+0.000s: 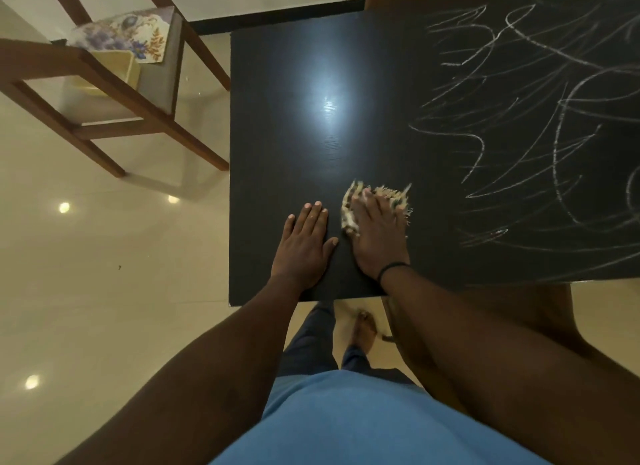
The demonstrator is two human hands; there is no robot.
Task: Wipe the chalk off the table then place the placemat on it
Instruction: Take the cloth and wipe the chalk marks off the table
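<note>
Pressing flat on a frayed cloth (375, 201) at the near middle of the black table (277, 118), the right hand (377, 236) keeps its fingers straight, while the left hand (304, 246) lies spread and released just beside it. Chalk scribbles (526, 118) cover the table's right half. The floral placemat (124, 35) rests on a chair (114, 94) at far left.

Dim warm indoor light, bright glare patch on the dark desk (277, 66), lamp reflections on the glossy floor (64, 207), wide-angle bending at edges, cloth (349, 208) motion-blurred
</note>
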